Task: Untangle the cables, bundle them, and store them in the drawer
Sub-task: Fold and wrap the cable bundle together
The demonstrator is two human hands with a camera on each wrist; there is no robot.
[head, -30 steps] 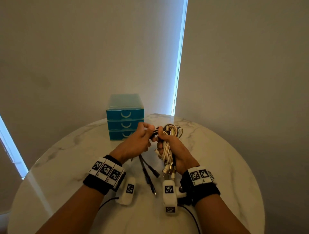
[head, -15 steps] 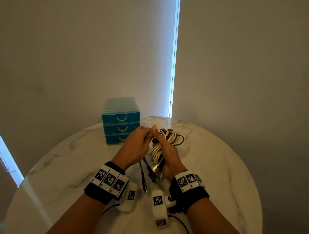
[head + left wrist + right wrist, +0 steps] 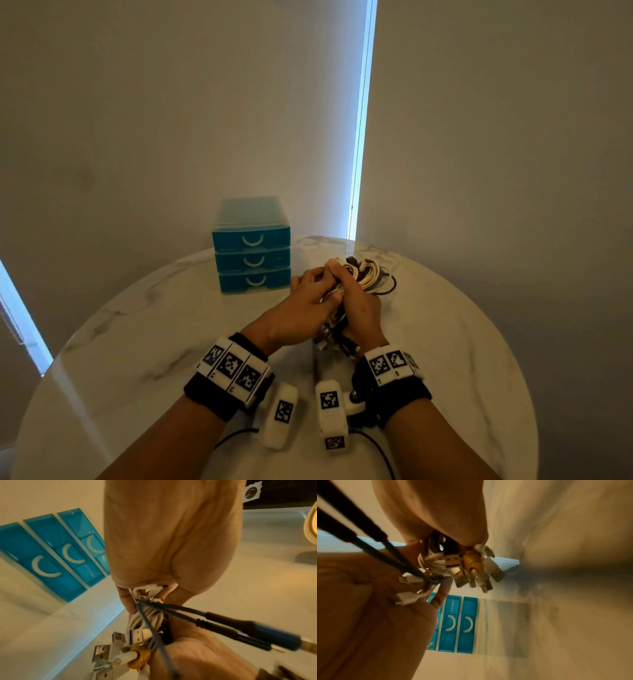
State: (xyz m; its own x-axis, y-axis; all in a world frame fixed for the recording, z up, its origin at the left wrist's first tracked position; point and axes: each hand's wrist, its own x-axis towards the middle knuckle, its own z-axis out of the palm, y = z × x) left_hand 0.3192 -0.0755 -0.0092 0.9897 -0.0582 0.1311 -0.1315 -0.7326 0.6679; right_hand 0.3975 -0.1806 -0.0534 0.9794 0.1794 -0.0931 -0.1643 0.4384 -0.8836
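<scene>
A bundle of white and dark cables (image 3: 371, 278) is held above the marble table (image 3: 137, 342). My right hand (image 3: 358, 303) grips the bundle around its middle, with the USB plugs (image 3: 471, 572) sticking out below the fist. Pressed against it, my left hand (image 3: 313, 287) pinches a thin dark cable (image 3: 223, 623) and a white connector (image 3: 147, 588) against the bundle. The dark cable's two plug ends (image 3: 359, 530) trail toward my wrists. The teal three-drawer unit (image 3: 251, 260) stands just left of the hands, with all drawers closed.
The round table's far edge (image 3: 342, 238) meets the wall behind the drawers. A bright window strip (image 3: 359, 137) runs down the wall. Thin black wrist-camera leads (image 3: 236, 437) lie near the front of the table.
My left hand has closed in over the right hand and the bundle. The dark cable ends that hung free below the hands are now drawn in between my wrists.
</scene>
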